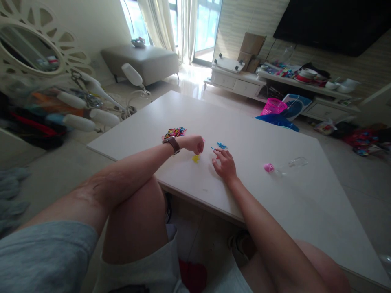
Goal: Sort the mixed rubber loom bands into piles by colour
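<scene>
Over the table, inside its edge, left fingers curl, grip unclear; right fingers spread, room rightward.

A grey short sleeve, pale shorts and a brown-strapped wristwatch are worn.

Pile on table, left of likely bottle.

open tabletop beyond blue pieces
</scene>
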`<state>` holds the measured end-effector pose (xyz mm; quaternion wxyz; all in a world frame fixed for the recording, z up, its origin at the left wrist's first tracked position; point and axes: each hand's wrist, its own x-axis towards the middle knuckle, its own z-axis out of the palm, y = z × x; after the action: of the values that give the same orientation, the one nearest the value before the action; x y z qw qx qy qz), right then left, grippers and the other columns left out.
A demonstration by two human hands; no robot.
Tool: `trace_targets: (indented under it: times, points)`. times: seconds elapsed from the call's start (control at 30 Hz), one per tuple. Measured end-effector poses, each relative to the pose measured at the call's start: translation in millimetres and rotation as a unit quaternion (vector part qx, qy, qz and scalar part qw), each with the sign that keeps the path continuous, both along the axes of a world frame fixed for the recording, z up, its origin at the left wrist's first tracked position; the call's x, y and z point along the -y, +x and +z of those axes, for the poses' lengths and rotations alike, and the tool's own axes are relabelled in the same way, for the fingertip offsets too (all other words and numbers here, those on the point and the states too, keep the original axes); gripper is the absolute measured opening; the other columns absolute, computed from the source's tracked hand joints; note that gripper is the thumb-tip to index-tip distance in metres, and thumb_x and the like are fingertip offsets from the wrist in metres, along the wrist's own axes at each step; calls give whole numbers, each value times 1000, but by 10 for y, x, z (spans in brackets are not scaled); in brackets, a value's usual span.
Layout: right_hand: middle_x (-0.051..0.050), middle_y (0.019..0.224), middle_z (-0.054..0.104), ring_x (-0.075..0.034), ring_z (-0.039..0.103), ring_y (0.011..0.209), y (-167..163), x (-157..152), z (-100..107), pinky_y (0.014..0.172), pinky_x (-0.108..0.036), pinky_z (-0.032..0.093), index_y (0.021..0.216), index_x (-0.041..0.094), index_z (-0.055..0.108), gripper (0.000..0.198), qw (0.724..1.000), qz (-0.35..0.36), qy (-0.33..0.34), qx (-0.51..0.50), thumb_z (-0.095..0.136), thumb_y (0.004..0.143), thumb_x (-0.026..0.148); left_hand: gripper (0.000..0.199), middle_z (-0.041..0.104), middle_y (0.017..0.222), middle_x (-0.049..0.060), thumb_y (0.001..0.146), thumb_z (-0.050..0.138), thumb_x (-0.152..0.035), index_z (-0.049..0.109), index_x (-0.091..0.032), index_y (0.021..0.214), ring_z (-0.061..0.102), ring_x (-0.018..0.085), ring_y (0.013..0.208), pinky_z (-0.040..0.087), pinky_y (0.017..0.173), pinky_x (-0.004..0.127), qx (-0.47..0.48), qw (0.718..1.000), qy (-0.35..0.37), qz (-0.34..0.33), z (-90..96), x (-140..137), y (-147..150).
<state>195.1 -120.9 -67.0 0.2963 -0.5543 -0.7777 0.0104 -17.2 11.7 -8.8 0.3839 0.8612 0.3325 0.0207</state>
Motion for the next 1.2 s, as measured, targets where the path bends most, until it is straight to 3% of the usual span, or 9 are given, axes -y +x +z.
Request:
trace_targets:
  times: [0.27,0.53,0.87,1.1,1.2]
  points:
    - [-11,132,61,-26,52,123,-20,4,19,103,-41,41,128,19,63,38,999,-37,6,24,44,96,29,25,77,73,1,54,84,-17,79,-18,79,65,12,64,43,57,19,-27,999,-19,-26,-73,-58,-12]
    - [-13,128,63,-30,51,117,14,-76,-49,95,-43,42,122,18,65,38,981,-191,-1,-24,40,95,31,26,76,74,0,58,83,-22,80,-18,84,65,13,67,44,59,20,-26,999,-44,-18,-13,11,-2]
    - [-14,141,57,-30,48,126,50,-137,-145,95,-45,44,126,17,61,40,976,-216,-7,-11,41,95,31,27,75,78,5,68,74,-24,79,-13,92,65,16,71,45,64,23,-16,1000,-11,14,60,-34,-54]
    - [-13,117,65,-30,53,109,27,-107,-65,86,-43,44,100,21,68,27,973,-230,-30,2,43,94,31,27,74,76,5,71,71,-25,77,-13,95,65,15,68,45,62,23,-36,999,-27,15,104,0,-46]
    - [-13,110,66,-30,53,105,24,-109,-64,85,-42,42,98,22,70,29,973,-225,-45,13,43,96,32,27,75,76,4,71,71,-25,77,-14,95,64,13,66,44,61,21,-35,999,-33,9,125,16,-45]
